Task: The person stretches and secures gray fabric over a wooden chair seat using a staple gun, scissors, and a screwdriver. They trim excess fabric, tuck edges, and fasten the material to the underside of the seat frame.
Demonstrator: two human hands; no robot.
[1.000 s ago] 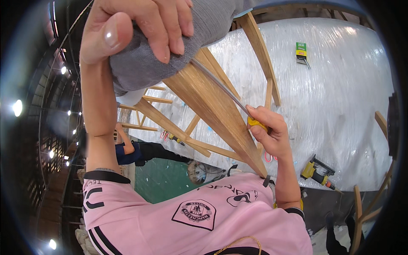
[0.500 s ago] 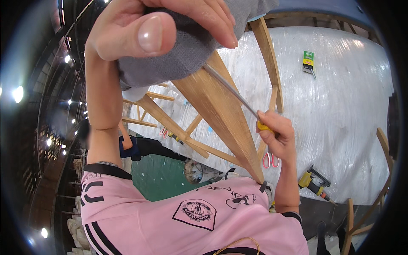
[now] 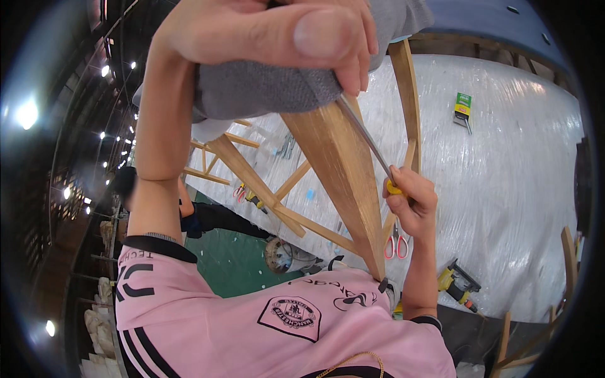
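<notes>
Grey fabric [image 3: 252, 91] covers the upper end of a tapered wooden leg [image 3: 340, 170] in front of me. My left hand [image 3: 252, 34] is closed over this fabric, thumb nearest and fingertips by the leg's top. Low on the right, my right hand [image 3: 413, 198] grips a screwdriver-like tool [image 3: 368, 135] with a thin metal shaft and a yellow handle. The shaft slants up and left along the leg to the fabric's edge, close to my left fingertips. Its tip is hidden there. The leg's narrow end is against my pink shirt [image 3: 252, 309].
Clear plastic film [image 3: 491, 189] covers the surface beyond, where red-handled scissors [image 3: 397, 244], a yellow-black power tool [image 3: 459, 285] and a green-yellow packet [image 3: 462, 108] lie. More wooden rails [image 3: 252, 176] cross behind the leg. Another person [image 3: 220, 217] is at the left.
My left thumb and fingers have moved right across the fabric, nearer the shaft. The shaft stands a little steeper. My right hand keeps its grip, and the whole view has shifted slightly.
</notes>
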